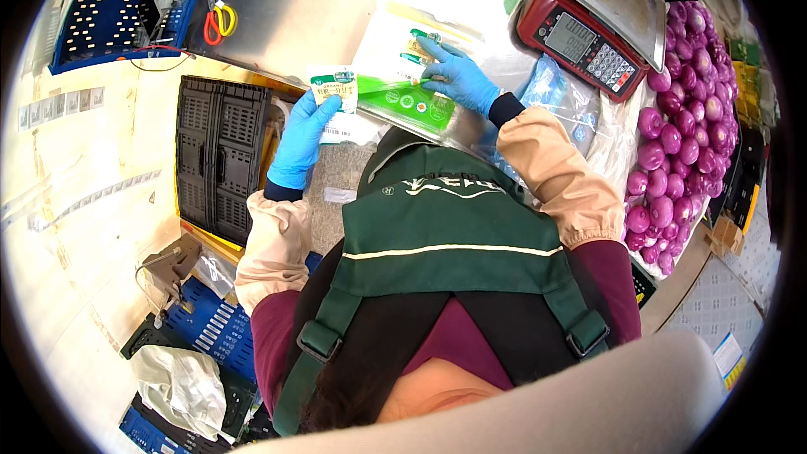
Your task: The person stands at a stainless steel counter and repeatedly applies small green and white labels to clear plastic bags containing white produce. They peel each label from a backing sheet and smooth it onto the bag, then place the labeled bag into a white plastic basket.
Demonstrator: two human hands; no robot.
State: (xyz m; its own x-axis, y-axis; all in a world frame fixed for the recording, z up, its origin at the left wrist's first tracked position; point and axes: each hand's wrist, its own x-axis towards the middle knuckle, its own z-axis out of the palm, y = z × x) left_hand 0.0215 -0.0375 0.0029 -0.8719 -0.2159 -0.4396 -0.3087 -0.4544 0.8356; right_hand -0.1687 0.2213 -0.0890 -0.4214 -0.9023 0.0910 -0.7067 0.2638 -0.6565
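Both my hands wear blue gloves. My left hand [296, 145] pinches a small clear packet with a green-and-white printed top [334, 82] at the counter's front edge. Below it, part of another white printed piece [343, 128] shows. My right hand [467, 82] rests with fingers spread on flat plastic packaging bags [403, 106], clear with green printed bands. Small green-and-white labels [418, 57] show beside its fingertips. The bags lie on the metal counter [277, 13].
A red weighing scale [580, 42] stands at the far right. Beside it are a heap of purple onions [681, 134] and crumpled clear-blue plastic [559, 101]. Scissors [220, 21] with red and yellow handles lie near a blue crate [118, 13]. Black folded crates [220, 155] stand at left.
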